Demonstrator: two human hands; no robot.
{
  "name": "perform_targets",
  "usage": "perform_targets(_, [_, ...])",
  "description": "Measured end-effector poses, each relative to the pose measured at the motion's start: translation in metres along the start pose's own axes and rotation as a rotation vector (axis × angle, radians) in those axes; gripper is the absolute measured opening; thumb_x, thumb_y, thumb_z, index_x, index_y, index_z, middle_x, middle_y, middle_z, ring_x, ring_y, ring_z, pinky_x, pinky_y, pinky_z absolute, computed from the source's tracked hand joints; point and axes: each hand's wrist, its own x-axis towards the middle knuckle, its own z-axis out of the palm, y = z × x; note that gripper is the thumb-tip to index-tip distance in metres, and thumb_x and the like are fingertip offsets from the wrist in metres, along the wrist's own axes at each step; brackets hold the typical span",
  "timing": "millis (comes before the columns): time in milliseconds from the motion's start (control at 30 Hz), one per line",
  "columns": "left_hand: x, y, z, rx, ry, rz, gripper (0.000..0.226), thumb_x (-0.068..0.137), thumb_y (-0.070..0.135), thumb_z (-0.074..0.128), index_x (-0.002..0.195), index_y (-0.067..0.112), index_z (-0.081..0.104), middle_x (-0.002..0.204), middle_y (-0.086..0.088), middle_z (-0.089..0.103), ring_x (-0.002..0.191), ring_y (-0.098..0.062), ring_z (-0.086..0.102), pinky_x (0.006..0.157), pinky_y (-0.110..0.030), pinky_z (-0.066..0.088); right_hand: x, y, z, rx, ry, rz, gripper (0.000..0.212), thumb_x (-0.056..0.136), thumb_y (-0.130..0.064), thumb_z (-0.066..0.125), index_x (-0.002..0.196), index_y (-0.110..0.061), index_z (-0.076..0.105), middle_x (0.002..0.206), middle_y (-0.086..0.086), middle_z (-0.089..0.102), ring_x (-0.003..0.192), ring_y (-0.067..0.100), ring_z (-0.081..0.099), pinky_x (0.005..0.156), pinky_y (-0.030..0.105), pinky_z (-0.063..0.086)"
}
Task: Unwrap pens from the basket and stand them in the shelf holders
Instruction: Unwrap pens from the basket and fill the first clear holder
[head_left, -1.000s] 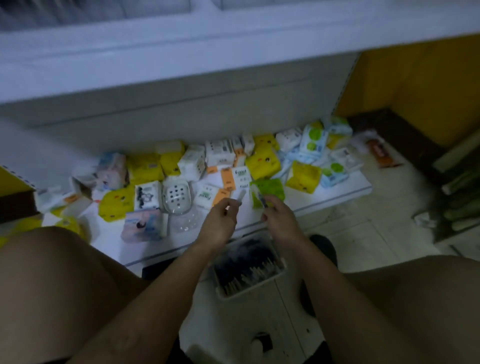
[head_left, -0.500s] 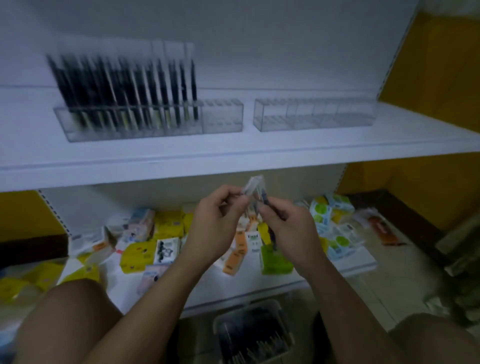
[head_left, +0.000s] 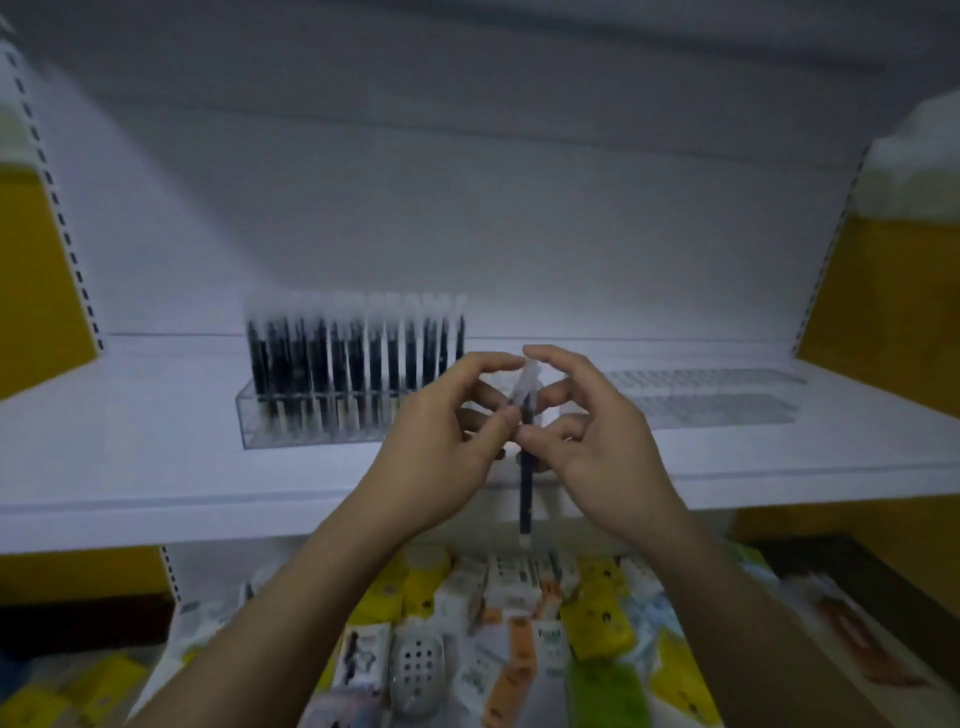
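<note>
Before the white shelf: both hands are raised, meeting over its front edge.
Pen: dark, upright, pinched between the two hands, its tip hanging below them.
Wrapper: clear sleeve, sticking up off the pen's top.
Left hand: fingers clamped on the wrapper.
Right hand: thumb and fingers closed on the pen.
Left holder: clear, packed with standing dark pens.
Right holder: clear, further along.
Lower shelf: small packets, blurred.
</note>
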Motion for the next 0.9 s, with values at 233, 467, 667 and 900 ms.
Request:
perform_targets(233, [0.038, 0.010, -0.036, 0.194, 0.029, 0.144, 0.046, 0.097, 0.012, 0.049, 0.128, 0.046, 0.045, 0.093, 0.008, 0.066, 0.083, 0.001, 0.068, 0.077, -0.023, 0.058, 0.049, -0.010, 0.001, -0.026, 0.122, -0.054, 0.042, 0.087, -0.016, 0.069, 0.115, -0.043, 0.055, 0.088, -0.005, 0.062, 0.068, 0.013, 0.069, 0.070, 0.038, 0.060])
perform_targets(467, [0.076, 0.010, -0.051, 0.156, 0.155, 0.190, 0.038, 0.094, 0.004, 0.054, 0.117, 0.034, 0.055, 0.106, 0.007, 0.060, 0.090, -0.003, 0.068, 0.076, -0.026, 0.059, 0.100, -0.012, 0.015, -0.096, 0.216, -0.155, 0.040, 0.086, -0.019, 0.071, 0.118, -0.037, 0.054, 0.087, -0.010, 0.062, 0.068, 0.005, 0.066, 0.061, 0.013, 0.051])
perform_targets(667, [0.095, -0.004, -0.054, 0.286, 0.269, 0.182, 0.029, 0.088, 0.007, 0.065, 0.105, 0.029, 0.060, 0.098, 0.008, 0.067, 0.090, -0.003, 0.066, 0.080, -0.015, 0.055, 0.121, -0.004, 0.033, -0.111, 0.207, -0.153, 0.039, 0.089, -0.018, 0.069, 0.121, -0.032, 0.054, 0.087, -0.014, 0.058, 0.071, 0.001, 0.063, 0.059, 0.007, 0.046])
perform_targets(900, [0.099, -0.016, -0.053, 0.412, 0.281, 0.160, 0.027, 0.087, 0.011, 0.067, 0.110, 0.025, 0.064, 0.094, 0.008, 0.069, 0.087, -0.002, 0.064, 0.079, -0.019, 0.054, 0.123, 0.017, 0.038, -0.095, 0.217, -0.115, 0.039, 0.088, -0.018, 0.070, 0.120, -0.034, 0.054, 0.087, -0.014, 0.060, 0.070, 0.000, 0.063, 0.059, 0.008, 0.047])
